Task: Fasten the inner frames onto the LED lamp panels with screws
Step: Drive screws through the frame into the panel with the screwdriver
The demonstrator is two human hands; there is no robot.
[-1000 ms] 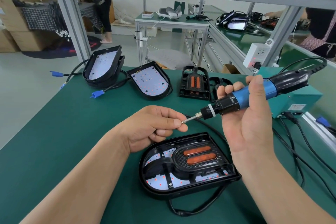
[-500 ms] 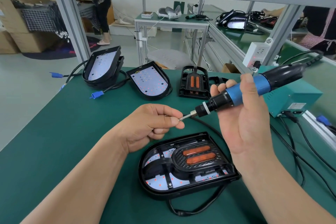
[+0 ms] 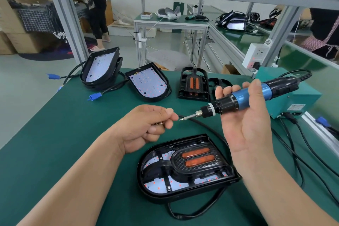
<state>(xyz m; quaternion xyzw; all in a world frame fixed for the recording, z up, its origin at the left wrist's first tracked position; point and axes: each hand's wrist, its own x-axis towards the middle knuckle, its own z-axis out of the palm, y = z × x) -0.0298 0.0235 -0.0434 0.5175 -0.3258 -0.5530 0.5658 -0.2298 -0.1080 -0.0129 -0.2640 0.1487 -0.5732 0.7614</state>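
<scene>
An LED lamp panel (image 3: 185, 185) lies on the green mat in front of me, with a black inner frame (image 3: 196, 159) holding two orange lenses set into it. My right hand (image 3: 245, 124) grips a blue and black electric screwdriver (image 3: 245, 97) above the panel, its bit pointing left. My left hand (image 3: 146, 126) is curled, holding small screws (image 3: 158, 124) in its fingers, with the fingertips just left of the bit tip (image 3: 181, 119).
At the back of the green bench (image 3: 55, 134) stand a stack of lamp panels (image 3: 100, 68), a bare LED panel (image 3: 149, 82), a loose inner frame (image 3: 194, 84) and another black part. A teal power box (image 3: 293, 95) and cables lie at right. People stand beyond.
The screwdriver has swung down and left a little. My left fingertips, which touched the bit tip before, now sit slightly apart from it.
</scene>
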